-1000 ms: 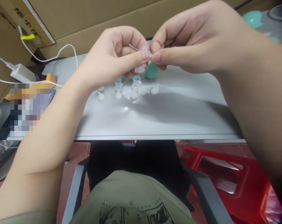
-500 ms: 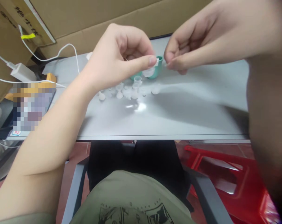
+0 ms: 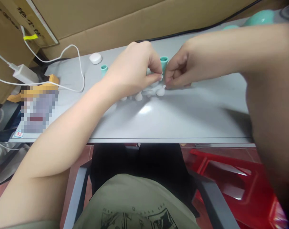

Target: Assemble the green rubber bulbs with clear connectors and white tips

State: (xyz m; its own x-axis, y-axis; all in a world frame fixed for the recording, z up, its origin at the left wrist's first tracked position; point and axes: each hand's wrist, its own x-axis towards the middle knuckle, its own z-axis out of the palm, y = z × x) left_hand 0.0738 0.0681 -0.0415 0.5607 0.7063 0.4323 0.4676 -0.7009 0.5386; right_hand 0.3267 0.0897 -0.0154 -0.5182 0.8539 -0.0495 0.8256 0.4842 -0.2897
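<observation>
The step in hand seems to be fine handling of small parts: the left hand [image 3: 138, 66] pinches a clear piece [image 3: 162, 77] before the green bottle [image 3: 164, 63]. The right hand [image 3: 182, 70] has fingertips drawn close at the white cone [image 3: 160, 92] on the table [image 3: 173, 124], but I cannot tell if they grip it; the next move, I judge, calls for a light, exact touch.

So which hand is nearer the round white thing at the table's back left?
Left. The left hand is off to the round white thing's right side; the right hand is farther that way.
</observation>
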